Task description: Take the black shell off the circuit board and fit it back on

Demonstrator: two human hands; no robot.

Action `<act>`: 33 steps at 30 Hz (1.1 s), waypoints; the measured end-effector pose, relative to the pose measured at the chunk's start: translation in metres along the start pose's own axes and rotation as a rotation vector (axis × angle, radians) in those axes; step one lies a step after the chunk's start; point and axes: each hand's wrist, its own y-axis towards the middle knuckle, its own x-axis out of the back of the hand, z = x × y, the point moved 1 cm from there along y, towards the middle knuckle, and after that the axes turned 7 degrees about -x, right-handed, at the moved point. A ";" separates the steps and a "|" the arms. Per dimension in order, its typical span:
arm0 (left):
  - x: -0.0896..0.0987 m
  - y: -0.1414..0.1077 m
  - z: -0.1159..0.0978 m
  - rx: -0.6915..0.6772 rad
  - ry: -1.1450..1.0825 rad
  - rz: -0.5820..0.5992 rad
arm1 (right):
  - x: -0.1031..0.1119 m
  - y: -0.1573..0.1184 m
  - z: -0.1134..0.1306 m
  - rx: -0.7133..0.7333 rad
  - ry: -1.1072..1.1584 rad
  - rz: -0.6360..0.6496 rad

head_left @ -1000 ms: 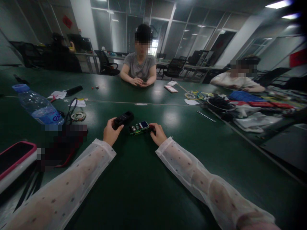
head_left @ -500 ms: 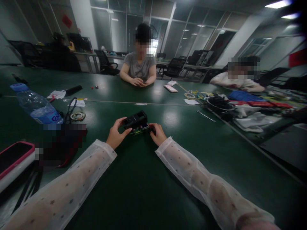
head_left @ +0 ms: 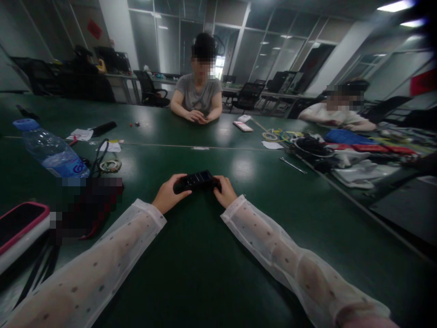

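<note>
A black boxy case [head_left: 198, 180] with small pale markings on its face is held between my two hands above the green table [head_left: 205, 255]. My left hand [head_left: 170, 193] grips its left end, with the thumb in front and the fingers behind. At the right end, the bent fingers of my right hand [head_left: 224, 191] are pressed on the case or on something dark beside it; the exact contact is too small to tell. No green circuit board shows under the case.
At left are a water bottle [head_left: 54, 152], a pink-edged phone [head_left: 22, 223] and a cable coil [head_left: 110, 165]. A wrench [head_left: 292, 165] and piled cables and bags [head_left: 362, 159] are at right. A person [head_left: 198, 91] sits opposite, another [head_left: 337, 111] at far right.
The black case has come down and turned flatter over the green circuit board, which is now hidden. My left hand has shifted slightly with it; my right hand has barely moved.
</note>
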 end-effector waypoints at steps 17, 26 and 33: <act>-0.005 -0.007 -0.007 -0.092 0.413 0.093 | -0.006 -0.021 0.046 0.142 0.004 0.025; -0.011 -0.010 -0.024 -0.498 0.455 0.362 | -0.016 -0.010 0.041 0.011 0.075 -0.079; 0.003 -0.001 -0.004 -0.242 0.303 -0.085 | -0.010 0.004 0.042 0.073 0.252 0.137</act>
